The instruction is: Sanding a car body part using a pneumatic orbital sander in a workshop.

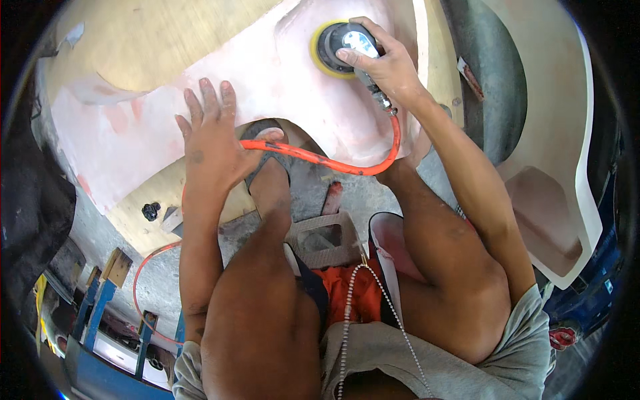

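A round air sander (325, 48) with a yellow-edged pad rests on a pale pink-white curved panel (157, 150). My right hand (387, 63) is wrapped over the sander's head, thumb on its near side. From the tool's handle a red-orange air hose (320, 160) loops back toward my left hand (217, 140). That hand lies on the panel with fingers stretched and spread. The hose runs against its thumb side and passes under the hand or wrist; whether the thumb hooks it, I cannot tell.
Plywood (167, 50) lies around the panel. A second moulded shell (550, 120) stands at the right. Between my legs sits a grey plastic basket (323, 240). Blue stands with wooden blocks (117, 267) are at the lower left. My sandalled foot (270, 170) is beside the panel's edge.
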`<action>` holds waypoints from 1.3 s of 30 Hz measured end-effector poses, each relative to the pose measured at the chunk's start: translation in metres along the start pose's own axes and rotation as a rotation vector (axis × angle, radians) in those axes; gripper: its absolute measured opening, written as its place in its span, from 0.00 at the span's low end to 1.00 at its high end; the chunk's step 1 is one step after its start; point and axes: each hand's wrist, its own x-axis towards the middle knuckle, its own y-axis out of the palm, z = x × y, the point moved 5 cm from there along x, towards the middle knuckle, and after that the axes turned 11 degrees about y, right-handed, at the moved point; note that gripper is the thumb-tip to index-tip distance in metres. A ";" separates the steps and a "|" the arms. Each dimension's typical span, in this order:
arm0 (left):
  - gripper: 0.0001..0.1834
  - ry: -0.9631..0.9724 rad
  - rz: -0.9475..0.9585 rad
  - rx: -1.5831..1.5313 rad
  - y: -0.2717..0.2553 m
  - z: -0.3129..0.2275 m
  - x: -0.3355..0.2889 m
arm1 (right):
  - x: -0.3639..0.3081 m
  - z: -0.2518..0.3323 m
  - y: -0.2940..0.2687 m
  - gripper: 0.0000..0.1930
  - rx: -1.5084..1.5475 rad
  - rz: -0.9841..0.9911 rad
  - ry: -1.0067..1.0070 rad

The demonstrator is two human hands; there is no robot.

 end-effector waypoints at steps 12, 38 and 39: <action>0.65 0.009 0.025 -0.012 -0.001 -0.002 0.001 | 0.003 0.003 0.004 0.32 -0.044 -0.038 0.009; 0.63 -0.002 0.014 -0.056 0.000 0.000 0.001 | 0.027 0.021 0.023 0.34 0.012 0.102 -0.021; 0.63 -0.010 0.025 -0.044 0.000 0.001 0.001 | 0.027 0.021 0.023 0.33 0.002 0.103 -0.024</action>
